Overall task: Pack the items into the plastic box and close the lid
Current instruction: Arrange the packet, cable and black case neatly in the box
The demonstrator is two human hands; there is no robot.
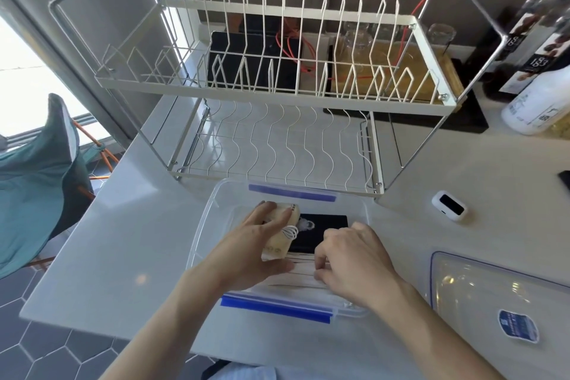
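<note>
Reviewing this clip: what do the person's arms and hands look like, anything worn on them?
Both forearms are bare up to the bottom edge of the picture, with no sleeves showing on them. The left hand and right hand wear no gloves, and no rings, watch or wristband can be seen. A strip of pale light-blue clothing shows at the bottom edge, between the arms.
</note>
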